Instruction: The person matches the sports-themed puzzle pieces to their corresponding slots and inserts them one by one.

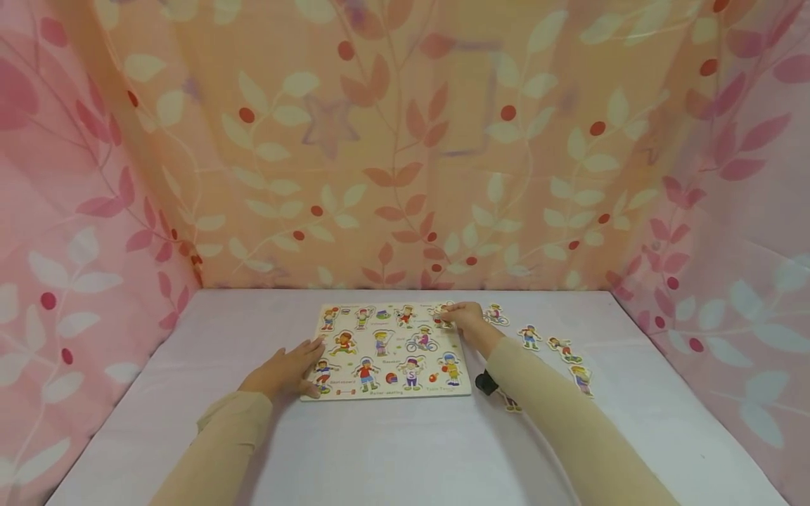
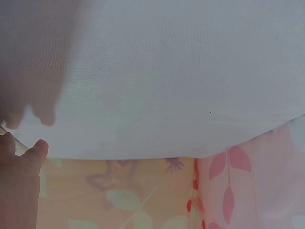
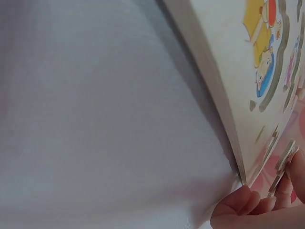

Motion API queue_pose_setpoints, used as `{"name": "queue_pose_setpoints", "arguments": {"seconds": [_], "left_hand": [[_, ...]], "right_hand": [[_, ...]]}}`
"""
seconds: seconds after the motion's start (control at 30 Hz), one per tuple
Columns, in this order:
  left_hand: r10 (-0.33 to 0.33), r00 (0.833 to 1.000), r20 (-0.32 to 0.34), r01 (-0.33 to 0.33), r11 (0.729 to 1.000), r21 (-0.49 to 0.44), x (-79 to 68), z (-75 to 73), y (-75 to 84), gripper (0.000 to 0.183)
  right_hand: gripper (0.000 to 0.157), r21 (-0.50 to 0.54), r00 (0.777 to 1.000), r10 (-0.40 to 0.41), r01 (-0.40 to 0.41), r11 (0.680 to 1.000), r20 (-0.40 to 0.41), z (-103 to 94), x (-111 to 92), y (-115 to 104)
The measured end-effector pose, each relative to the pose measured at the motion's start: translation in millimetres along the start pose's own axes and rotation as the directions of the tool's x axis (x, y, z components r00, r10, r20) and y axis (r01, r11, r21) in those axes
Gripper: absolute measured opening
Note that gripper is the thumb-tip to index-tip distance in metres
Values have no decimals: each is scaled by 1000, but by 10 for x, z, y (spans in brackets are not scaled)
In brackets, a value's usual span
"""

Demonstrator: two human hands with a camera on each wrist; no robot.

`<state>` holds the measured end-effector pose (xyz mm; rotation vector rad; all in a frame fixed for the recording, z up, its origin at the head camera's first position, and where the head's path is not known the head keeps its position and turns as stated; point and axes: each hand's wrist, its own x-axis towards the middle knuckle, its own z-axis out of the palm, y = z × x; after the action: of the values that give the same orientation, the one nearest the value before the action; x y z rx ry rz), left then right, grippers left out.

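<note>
A wooden peg-less puzzle board (image 1: 373, 372) printed with children playing sports lies flat on the table. At its far right corner my right hand (image 1: 467, 318) pinches a small wooden puzzle piece (image 3: 285, 160) between thumb and fingers, and other fingertips touch the board's corner in the right wrist view. The held piece stands tilted just over the board's surface; its picture is mostly hidden. On the board's left side my left hand (image 1: 292, 369) rests with fingers extended along the edge and the thumb by the near corner. Only part of that hand (image 2: 21, 174) shows in the left wrist view.
Loose pieces lie right of the board: a cyclist (image 1: 496, 315), a roller skater (image 1: 529, 337), a skateboarder (image 1: 562, 349) and a golfer (image 1: 580, 379). Another piece (image 1: 512, 405) is partly covered by the right sleeve. Patterned curtains (image 1: 392, 176) enclose the white table (image 1: 380, 450).
</note>
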<state>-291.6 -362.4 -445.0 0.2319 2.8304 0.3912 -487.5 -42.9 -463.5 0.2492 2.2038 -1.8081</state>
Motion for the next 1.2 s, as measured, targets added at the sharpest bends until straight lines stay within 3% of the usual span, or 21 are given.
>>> {"name": "queue_pose_setpoints", "arguments": {"seconds": [0.37, 0.7, 0.9, 1.1, 1.2], "left_hand": [[-1, 1000, 9, 1, 1000, -10, -21, -29, 34, 94], [9, 1000, -10, -9, 1000, -13, -13, -7, 38, 94], [-9, 1000, 9, 9, 1000, -8, 11, 12, 12, 96], [-18, 1000, 2, 18, 1000, 9, 12, 20, -1, 95], [-20, 1000, -5, 20, 1000, 14, 4, 13, 10, 94]], "right_hand": [[29, -105, 998, 58, -58, 993, -11, 88, 85, -37], [35, -155, 999, 31, -25, 988, 33, 101, 126, -90], [34, -259, 998, 52, -45, 965, 20, 130, 203, -100], [29, -386, 998, 3, 21, 922, 60, 135, 349, -19], [27, -373, 998, -7, 28, 927, 57, 133, 295, -33]]}}
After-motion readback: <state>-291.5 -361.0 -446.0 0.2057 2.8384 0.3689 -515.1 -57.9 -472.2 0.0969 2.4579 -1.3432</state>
